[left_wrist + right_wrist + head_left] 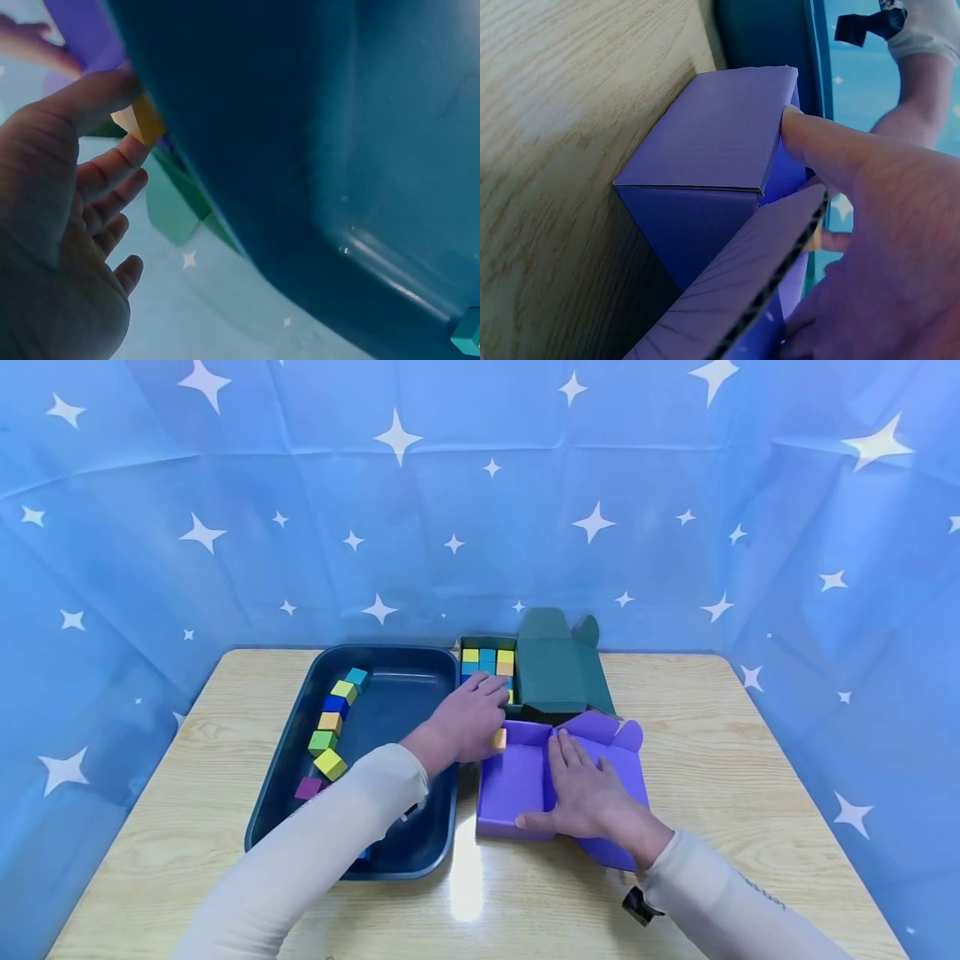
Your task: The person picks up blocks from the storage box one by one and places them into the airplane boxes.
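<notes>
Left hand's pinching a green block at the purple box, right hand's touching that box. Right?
One fix: the block is orange, not green, as the left wrist view shows. The rest stands: the left hand pinches it at the purple box, and the right hand touches that box.

Right hand (pixel 900 217), thumb (pixel 825 142) at the rim of a purple box (pixel 712 127) (flap (pixel 735 277) edge corrugated), on wooden table (pixel 562 112)

Purple box (pixel 513 789) can be entered from above; low passage is blocked by the tray (pixel 401 710) at left, green box (pixel 551 677) behind, right hand (pixel 588 797) at right.
</notes>
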Available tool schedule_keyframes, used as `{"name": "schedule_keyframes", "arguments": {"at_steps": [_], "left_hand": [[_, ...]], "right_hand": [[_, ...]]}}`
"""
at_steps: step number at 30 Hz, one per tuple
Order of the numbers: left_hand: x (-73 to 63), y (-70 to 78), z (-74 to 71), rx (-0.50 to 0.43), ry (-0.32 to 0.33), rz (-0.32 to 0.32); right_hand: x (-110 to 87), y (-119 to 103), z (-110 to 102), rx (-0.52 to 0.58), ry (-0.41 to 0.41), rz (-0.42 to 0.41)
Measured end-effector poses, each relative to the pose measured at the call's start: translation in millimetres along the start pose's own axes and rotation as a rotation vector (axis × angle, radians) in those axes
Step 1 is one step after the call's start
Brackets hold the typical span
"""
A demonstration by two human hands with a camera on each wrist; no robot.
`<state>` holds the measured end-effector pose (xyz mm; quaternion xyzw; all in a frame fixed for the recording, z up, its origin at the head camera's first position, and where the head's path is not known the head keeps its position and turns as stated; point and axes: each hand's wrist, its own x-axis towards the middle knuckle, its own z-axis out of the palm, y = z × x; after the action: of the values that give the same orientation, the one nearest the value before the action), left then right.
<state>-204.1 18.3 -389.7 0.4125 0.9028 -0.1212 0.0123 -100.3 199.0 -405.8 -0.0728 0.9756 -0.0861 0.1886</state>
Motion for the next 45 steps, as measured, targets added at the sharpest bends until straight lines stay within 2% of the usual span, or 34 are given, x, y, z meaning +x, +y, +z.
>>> {"name": "schedule_keyframes", "arguments": {"at_steps": [5, 14, 17, 30, 38, 41, 45], "left_hand": [[5.6, 10.9, 8.0, 0.093, -0.028, -0.002], [11.5, 28.2, 16.9, 0.323, -0.103, 0.021], [11.6, 30.2, 18.6, 0.356, -0.110, 0.031], [12.1, 30.3, 23.8, 0.387, -0.093, 0.036], [13.1, 30.8, 23.6, 0.374, -0.115, -0.012], [10.9, 26.6, 21.0, 0.306, -0.083, -0.015], [0.2, 8.3, 10.1, 0.117, 0.044, -0.046]], "right_hand": [[-0.6, -0.4, 1.1, 0.000, 0.008, -0.006], [-2.7, -1.9, -0.1, 0.002, 0.011, -0.008], [-3.1, -2.1, -0.2, 0.000, 0.013, -0.011], [-3.7, -1.7, 0.0, 0.000, 0.017, -0.006], [-3.1, -1.7, 0.8, 0.011, 0.023, -0.013], [-3.4, -1.8, 0.9, 0.010, 0.024, -0.013], [-3.7, -1.3, 1.5, 0.019, 0.033, -0.017]]}}
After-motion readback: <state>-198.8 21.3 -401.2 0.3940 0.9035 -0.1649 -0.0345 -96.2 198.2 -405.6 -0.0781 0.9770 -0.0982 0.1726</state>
